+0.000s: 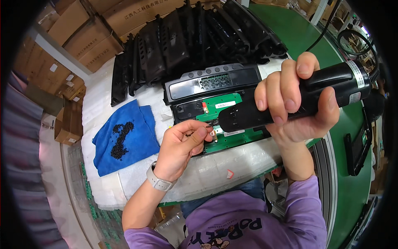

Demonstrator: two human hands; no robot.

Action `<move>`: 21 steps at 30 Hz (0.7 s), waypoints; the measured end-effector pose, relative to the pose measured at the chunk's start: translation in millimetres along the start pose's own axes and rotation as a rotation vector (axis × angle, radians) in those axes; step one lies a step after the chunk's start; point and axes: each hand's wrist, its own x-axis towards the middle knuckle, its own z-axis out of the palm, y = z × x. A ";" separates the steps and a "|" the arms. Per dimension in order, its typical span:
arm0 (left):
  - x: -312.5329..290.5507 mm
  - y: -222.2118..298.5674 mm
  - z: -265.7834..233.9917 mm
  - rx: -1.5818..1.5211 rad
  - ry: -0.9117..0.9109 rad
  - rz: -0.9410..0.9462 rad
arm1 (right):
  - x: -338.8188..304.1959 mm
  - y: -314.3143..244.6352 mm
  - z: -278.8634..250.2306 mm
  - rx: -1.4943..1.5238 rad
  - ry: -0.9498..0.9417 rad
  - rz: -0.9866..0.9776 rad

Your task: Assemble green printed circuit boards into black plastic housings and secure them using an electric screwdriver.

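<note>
Two bare hands work over one black housing (182, 112) that carries green circuit board (232, 143), its middle hidden. The right hand's (290, 95) fingers wrap around one black electric screwdriver (244, 118), curled close about its thick body, the nose slanting down to the left above the board. The left hand (180, 141) has its thumb and index finger pinched nearly together on one small dark piece (210, 125) at the screwdriver's nose; it is too small to tell what it is. One pale watch (159, 181) circles the left wrist. One blue cloth (141, 143) lies left of the housing on the white-covered table (128, 176), bearing one spread of tiny black pieces (119, 147), too many to count. One black panel (182, 90) with a row of round buttons sits just beyond the board. Several black casings (174, 45) overlap behind it, too crowded to count.
</note>
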 end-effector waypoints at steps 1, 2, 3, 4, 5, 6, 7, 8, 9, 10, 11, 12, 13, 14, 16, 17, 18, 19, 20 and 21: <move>-0.3 -0.4 0.4 0.011 0.007 0.003 | -0.5 -0.1 0.3 -0.004 0.007 -0.002; -0.6 -0.8 1.2 0.011 0.006 0.002 | -0.7 -0.3 0.5 -0.005 0.009 -0.003; -0.1 -1.8 1.4 0.017 0.008 0.014 | -1.0 0.5 -0.4 -0.005 0.005 0.003; 0.4 -2.8 1.6 0.023 0.009 0.026 | -1.5 1.1 -1.0 -0.005 0.002 0.009; 0.7 -3.7 1.4 0.023 0.009 0.022 | -2.4 1.8 -1.3 -0.005 0.005 0.010; 0.5 -3.7 1.6 0.041 0.013 0.027 | -2.8 1.7 -0.8 -0.010 0.011 0.014; 0.4 -3.9 1.9 0.058 0.017 0.031 | -3.1 1.6 -0.2 -0.015 0.018 0.019; 0.2 -4.2 2.9 0.059 0.015 0.030 | -3.3 1.3 0.9 -0.016 0.019 0.018; -0.3 -4.5 3.9 0.061 0.030 0.044 | -3.4 1.1 2.5 -0.034 0.040 0.018; -0.6 -4.8 4.5 0.062 0.045 0.058 | -3.5 0.8 3.7 -0.052 0.061 0.018; -0.6 -4.9 4.7 0.062 0.044 0.057 | -3.7 0.8 4.5 -0.052 0.061 0.018; -0.6 -4.8 5.0 0.070 0.045 0.062 | -3.7 0.5 5.2 -0.059 0.082 0.022; -0.6 -4.7 5.1 0.077 0.047 0.066 | -3.7 0.4 5.6 -0.065 0.103 0.026; -0.6 -4.8 5.1 0.077 0.047 0.067 | -3.5 0.6 5.2 -0.065 0.102 0.026; -0.6 -5.1 5.6 0.056 0.054 0.062 | -3.4 0.5 3.5 -0.048 0.092 0.023; -0.7 -4.5 5.8 0.056 0.053 0.063 | -3.4 0.2 3.5 -0.049 0.092 0.023; -0.9 -3.4 5.8 0.058 0.045 0.047 | -3.4 0.3 3.5 -0.042 0.099 0.024; -1.1 -2.7 5.7 0.059 0.036 0.031 | -3.3 0.3 3.6 -0.035 0.107 0.025; -1.1 -2.7 5.4 0.059 0.037 0.032 | -3.1 0.3 3.8 -0.034 0.105 0.025; -1.1 -3.2 5.0 0.069 0.036 0.043 | -2.9 0.5 4.0 -0.037 0.111 0.027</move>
